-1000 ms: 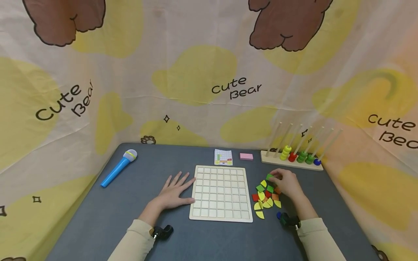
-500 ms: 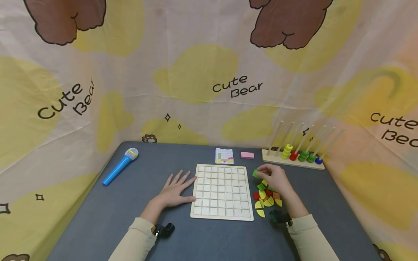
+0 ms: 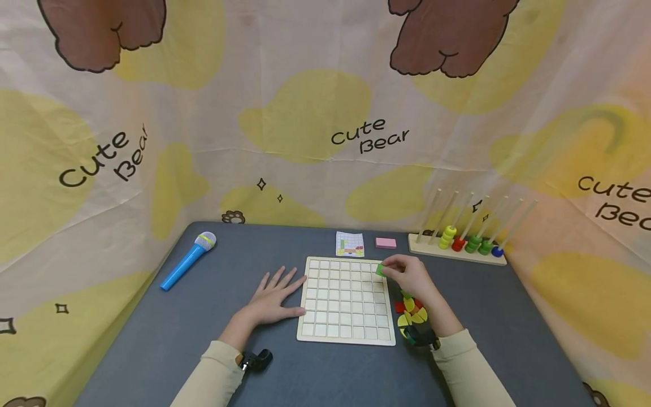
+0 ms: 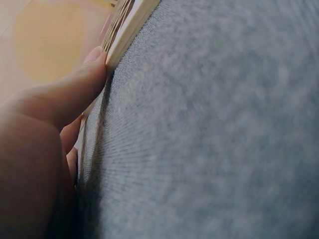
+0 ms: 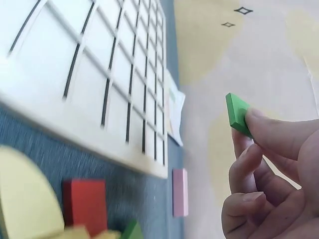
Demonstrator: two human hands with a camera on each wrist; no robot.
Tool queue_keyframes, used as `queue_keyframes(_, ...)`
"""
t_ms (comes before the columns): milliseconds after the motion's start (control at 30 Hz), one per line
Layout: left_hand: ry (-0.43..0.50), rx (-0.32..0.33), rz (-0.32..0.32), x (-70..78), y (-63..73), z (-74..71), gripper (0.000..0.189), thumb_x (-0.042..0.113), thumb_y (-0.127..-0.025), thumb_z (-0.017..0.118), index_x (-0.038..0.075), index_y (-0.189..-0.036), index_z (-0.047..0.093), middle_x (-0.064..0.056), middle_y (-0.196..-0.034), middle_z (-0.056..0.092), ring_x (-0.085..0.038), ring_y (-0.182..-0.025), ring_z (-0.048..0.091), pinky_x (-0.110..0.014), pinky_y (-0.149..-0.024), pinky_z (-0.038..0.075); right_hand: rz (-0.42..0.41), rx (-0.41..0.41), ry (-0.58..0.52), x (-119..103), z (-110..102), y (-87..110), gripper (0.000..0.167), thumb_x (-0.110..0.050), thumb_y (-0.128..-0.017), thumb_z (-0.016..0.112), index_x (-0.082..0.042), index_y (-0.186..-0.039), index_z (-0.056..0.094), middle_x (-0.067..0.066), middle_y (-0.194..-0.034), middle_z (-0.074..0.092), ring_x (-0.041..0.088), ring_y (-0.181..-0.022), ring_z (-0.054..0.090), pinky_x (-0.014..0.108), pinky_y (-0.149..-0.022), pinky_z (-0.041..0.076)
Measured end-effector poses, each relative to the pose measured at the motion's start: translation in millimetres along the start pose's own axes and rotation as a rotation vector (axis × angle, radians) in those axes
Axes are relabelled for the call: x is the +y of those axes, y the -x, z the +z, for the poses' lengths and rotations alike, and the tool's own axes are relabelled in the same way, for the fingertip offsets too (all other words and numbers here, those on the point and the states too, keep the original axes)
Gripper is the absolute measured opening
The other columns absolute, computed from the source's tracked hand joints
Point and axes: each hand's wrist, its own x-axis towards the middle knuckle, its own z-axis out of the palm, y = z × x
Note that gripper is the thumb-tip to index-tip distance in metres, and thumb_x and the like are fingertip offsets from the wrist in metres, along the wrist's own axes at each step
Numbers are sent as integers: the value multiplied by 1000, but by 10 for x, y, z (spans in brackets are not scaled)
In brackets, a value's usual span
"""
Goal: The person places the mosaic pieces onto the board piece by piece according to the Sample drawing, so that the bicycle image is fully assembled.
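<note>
A pale wooden grid board with square cells lies in the middle of the table. My left hand is spread flat beside it, thumb and fingertips touching its left edge; the left wrist view shows the thumb against the rim. Between thumb and fingers my right hand pinches a green square tile. In the head view that tile is over the board's upper right corner. Under the right forearm lies a pile of loose tiles, partly hidden, with yellow quarter-round tiles and a red tile.
Behind the board lie a small pattern card and a pink block. A wooden peg rack with coloured beads stands at the back right. At the left is a blue toy microphone. A printed cloth hangs behind the table.
My right hand has lifted the green tile from the pile's far end and carried it left to the board's upper right corner. The left hand stays at the board's left edge.
</note>
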Motion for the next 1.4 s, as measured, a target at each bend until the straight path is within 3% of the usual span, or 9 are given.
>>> queue_keyframes(567, -15, 14, 3, -7, 13, 22, 89, 80, -87, 50, 39, -161, 22, 0, -170, 14, -32, -158, 1, -62, -123, -3, -31, -61, -62, -249, 271, -76, 13, -20, -92, 76, -13, -103, 77, 3, -91, 71, 19, -77, 57, 30, -63, 48)
queue_keyframes(1400, -31, 35, -6, -5, -3, 42, 88, 79, -87, 51, 38, -160, 25, 0, -170, 17, -32, -158, 3, -62, -123, -2, -89, -172, -152, -362, 728, -229, 9, -18, -91, 77, -11, -97, 77, 0, -84, 70, 15, -75, 59, 28, -66, 50)
